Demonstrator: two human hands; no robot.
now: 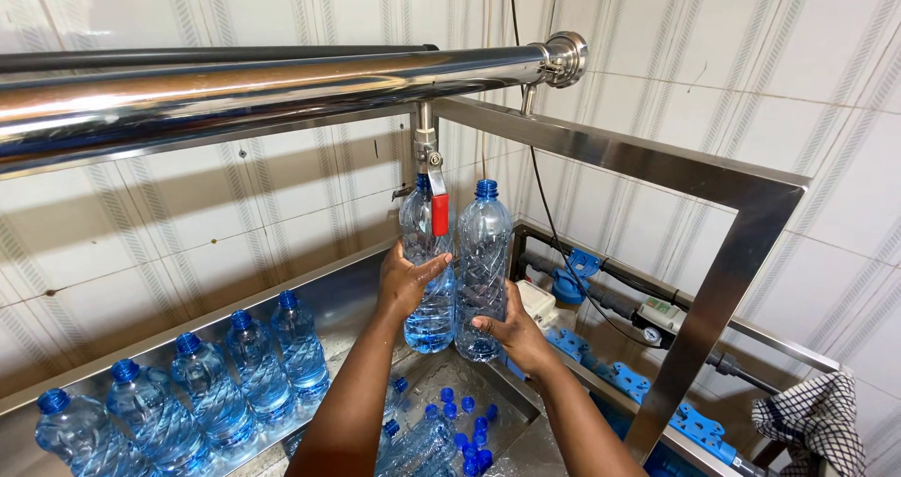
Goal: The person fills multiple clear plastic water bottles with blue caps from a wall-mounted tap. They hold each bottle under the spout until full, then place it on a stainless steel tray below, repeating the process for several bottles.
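Bottles, two, clear plastic: we are holding both upright above the steel trough (347,294). Our left hand (405,284) is wrapping around the bottle under the tap (427,280), fingers clenched on its middle, its mouth sitting right beneath the tap (427,158) with the red handle (440,214); water is standing in roughly its lower third. Our right hand (511,331) is cupping the capped bottle (482,270) near its base, fingers closed on it; that one is wearing a blue cap and is looking nearly empty. The two are standing just beside each other, sides touching or almost so; we cannot tell which. Filled bottles (211,383), blue-capped, are leaning in a row along the wall side of the trough, left of our arms. Loose caps (466,425), blue, are lying scattered on the wet trough floor below our hands, with more bottles lying there by our left forearm. A steel pipe (235,87) is running overhead, feeding the tap. A checked cloth (812,416) is hanging at the lower right, beside the steel frame (741,252).
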